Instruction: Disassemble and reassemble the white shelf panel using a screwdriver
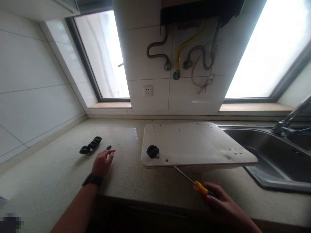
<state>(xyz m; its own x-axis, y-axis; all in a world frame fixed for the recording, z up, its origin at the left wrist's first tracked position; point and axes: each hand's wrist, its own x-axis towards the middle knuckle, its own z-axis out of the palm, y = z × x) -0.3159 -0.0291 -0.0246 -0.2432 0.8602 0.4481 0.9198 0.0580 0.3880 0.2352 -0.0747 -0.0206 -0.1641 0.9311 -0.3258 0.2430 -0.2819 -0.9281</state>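
Observation:
My right hand (221,200) is closed around the handle of a screwdriver (200,187), yellow and black. Its metal shaft points up and left, with the tip at the front edge of a white panel (187,142) that has rounded corners and small holes. One black caster wheel (153,151) stands on the panel's near left corner. My left hand (102,162), with a dark band on the wrist, rests low over the counter, fingers stretched out beside a small pile of screws (109,147). Several more black casters (91,145) lie in a row left of it.
The panel lies on the speckled stone counter (121,174), next to a steel sink (272,161) with a faucet (282,126) on the right. Pipes and a yellow gas hose (179,51) hang on the tiled wall behind, near a socket (148,90). Windows flank them.

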